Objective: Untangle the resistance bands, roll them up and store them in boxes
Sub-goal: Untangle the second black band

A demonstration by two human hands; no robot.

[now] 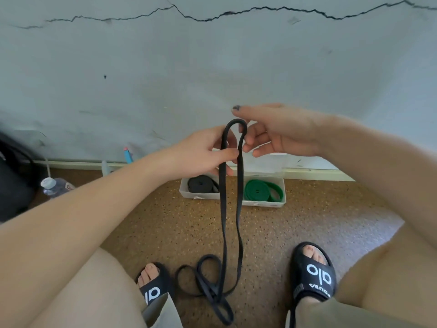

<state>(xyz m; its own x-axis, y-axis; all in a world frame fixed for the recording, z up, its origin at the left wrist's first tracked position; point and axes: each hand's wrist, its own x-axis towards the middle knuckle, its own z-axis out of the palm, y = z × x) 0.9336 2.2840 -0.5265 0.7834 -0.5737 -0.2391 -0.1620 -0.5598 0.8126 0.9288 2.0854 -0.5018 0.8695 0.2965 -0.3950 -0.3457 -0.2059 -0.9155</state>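
A long black resistance band hangs from my hands down to the floor, where its lower end lies in tangled loops between my feet. My left hand pinches both strands just below the band's top bend. My right hand holds that top bend between curled fingers, index finger stretched out. Behind them stand two white boxes: the left box holds a rolled black band, the right box a rolled green band.
A cracked pale wall rises right behind the boxes. A plastic water bottle lies on the speckled brown floor at left, beside a dark bag. My feet in black slides flank the tangle.
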